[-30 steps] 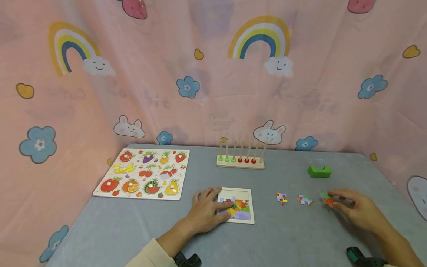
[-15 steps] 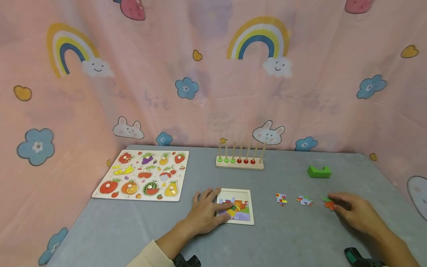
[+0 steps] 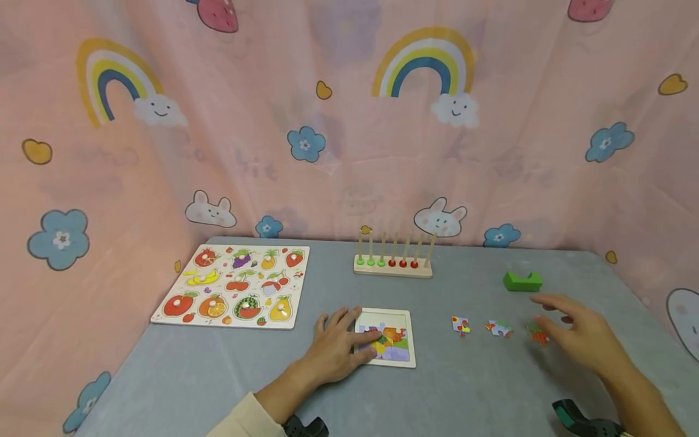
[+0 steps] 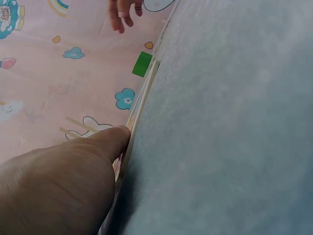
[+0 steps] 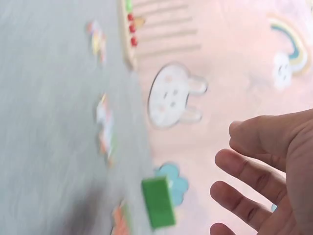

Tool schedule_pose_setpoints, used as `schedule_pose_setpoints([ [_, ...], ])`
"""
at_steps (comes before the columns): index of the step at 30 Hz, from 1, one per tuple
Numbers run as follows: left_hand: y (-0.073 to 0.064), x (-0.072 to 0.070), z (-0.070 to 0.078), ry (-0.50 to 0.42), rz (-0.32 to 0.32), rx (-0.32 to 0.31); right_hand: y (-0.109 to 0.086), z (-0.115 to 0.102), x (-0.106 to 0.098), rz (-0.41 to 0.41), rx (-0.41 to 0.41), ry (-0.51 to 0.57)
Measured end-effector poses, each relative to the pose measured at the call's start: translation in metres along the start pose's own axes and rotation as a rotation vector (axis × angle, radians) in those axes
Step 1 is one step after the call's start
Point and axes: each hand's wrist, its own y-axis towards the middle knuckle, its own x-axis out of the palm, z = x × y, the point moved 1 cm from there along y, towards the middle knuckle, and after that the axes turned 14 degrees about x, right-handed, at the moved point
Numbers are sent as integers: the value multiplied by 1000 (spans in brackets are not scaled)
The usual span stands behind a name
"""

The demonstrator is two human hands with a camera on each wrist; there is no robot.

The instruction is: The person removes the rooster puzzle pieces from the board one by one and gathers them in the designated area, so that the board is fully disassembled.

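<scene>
My left hand (image 3: 340,347) rests on a small framed jigsaw puzzle (image 3: 401,352), fingers spread over its left side, partly hiding the picture. In the left wrist view the thumb (image 4: 115,139) lies along the frame's edge. My right hand (image 3: 584,334) is raised just above the table with nothing in its fingers, which show apart in the right wrist view. Close under its fingertips lies a red and green puzzle piece (image 3: 539,335). To the left of that, in a row, are a white and green piece (image 3: 499,328) and a purple and yellow piece (image 3: 460,326).
A fruit puzzle board (image 3: 300,285) lies at the back left. Behind the small puzzle stands a wooden peg rack (image 3: 393,271) with green and red beads. A green block (image 3: 522,281) sits beyond the right hand, and a pink printed curtain (image 3: 349,176) closes the back.
My right hand, earlier with its fingertips on the red and green piece, has let go of it and lifted off. The piece lies on the table. My left hand has stayed on the frame.
</scene>
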Motion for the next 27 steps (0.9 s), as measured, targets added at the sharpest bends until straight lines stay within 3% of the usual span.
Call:
schedule_pose_setpoints([
  [5,0,0,-1,8,3,5,-2,-32,5,26,-91,101],
  [11,1,1,0,18,13,-22,-3,-66,16,20,-160,141],
  [18,3,1,0,6,21,-79,-2,-88,28,-14,-178,134],
  [27,4,0,0,6,27,-88,-1,-107,46,-28,-272,186],
])
